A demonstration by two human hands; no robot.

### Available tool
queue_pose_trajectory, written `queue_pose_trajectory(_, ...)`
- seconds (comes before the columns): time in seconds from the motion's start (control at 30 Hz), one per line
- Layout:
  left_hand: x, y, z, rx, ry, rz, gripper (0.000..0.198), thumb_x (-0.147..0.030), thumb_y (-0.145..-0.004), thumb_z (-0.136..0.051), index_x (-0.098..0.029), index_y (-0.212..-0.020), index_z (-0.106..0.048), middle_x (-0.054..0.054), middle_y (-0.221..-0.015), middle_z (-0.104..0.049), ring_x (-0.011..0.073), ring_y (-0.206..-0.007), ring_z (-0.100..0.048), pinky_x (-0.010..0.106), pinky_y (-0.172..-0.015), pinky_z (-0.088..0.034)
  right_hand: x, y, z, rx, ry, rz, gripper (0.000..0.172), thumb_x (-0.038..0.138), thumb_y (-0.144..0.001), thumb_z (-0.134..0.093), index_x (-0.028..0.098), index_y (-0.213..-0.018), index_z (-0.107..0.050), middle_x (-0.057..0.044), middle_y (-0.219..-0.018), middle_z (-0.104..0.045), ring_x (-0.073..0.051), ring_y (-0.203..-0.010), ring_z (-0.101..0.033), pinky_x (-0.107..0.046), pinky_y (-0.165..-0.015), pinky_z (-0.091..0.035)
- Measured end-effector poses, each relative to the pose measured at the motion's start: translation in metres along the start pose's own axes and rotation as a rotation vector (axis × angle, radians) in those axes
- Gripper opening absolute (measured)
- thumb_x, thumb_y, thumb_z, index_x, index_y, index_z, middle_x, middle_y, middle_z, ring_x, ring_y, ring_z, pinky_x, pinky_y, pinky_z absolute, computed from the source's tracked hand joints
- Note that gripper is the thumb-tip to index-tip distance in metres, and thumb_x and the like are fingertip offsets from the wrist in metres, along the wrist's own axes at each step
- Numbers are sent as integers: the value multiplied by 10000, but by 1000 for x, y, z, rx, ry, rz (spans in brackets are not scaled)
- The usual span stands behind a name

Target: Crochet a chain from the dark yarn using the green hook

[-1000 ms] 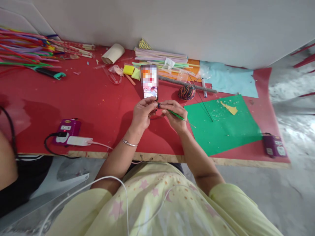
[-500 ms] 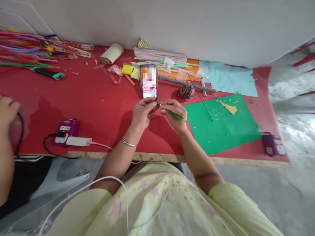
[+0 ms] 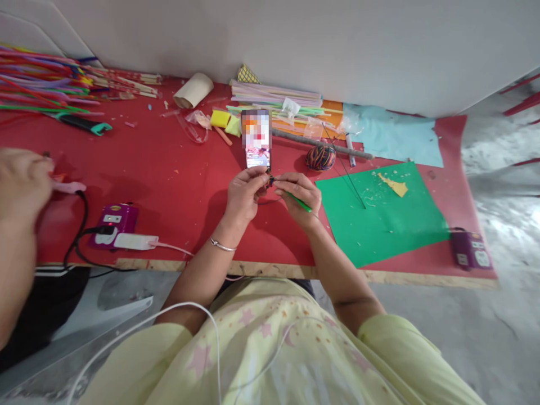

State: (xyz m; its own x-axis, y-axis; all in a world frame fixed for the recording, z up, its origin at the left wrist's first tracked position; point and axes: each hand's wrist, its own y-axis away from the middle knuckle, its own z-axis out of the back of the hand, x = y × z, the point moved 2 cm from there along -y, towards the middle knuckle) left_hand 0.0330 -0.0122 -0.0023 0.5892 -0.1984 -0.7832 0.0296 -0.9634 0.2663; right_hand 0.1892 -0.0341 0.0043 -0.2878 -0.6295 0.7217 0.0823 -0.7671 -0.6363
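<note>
In front of the propped phone (image 3: pixel 258 158), my left hand (image 3: pixel 243 197) pinches a small piece of dark multicoloured yarn work (image 3: pixel 270 181) between thumb and fingers. My right hand (image 3: pixel 304 198) is closed around a green-handled crochet hook (image 3: pixel 299 202), its tip end at the yarn piece. The fingertips hide most of the stitches and the hook's tip. A ball of multicoloured yarn (image 3: pixel 320 158) lies behind my right hand, with a thin dark needle-like rod (image 3: pixel 350 181) beside it.
At the left, another person's hand (image 3: pixel 23 183) is by a pink tool with a black cord (image 3: pixel 70 187). A purple power socket (image 3: pixel 113 219) with a white plug sits near the table edge. Green paper (image 3: pixel 379 225) lies right; straws (image 3: pixel 276 93) and a cardboard tube (image 3: pixel 194 90) lie behind.
The other person's hand has moved to the right, and the pink tool with its cord now shows. My hands stay nearly in place; the crochet hook has shifted slightly in my right hand.
</note>
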Motion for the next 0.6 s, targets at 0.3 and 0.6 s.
queue_pose_trajectory(0.3, 0, -1, 4, -10, -33, -23, 314, -242, -616, -882, -195, -896, -746, -33, -732, -700, 45, -543, -587, 175, -517, -440, -5, -2, 4, 48, -81, -85, 173, 386, -915, -773, 317, -1058, -840, -58, -1106, -799, -204, -1004, -769, -358, -895, -671)
queue_pose_trajectory(0.6, -4, 0, 3, 86, -56, 66, 387, -319, -625, -903, -195, -962, -761, -11, -751, -729, 60, -513, -581, 179, -440, -406, -9, 0, 5, 16, -205, -154, 185, 347, -897, -795, 337, -1076, -839, -54, -1114, -782, -200, -1012, -767, -347, -825, -695)
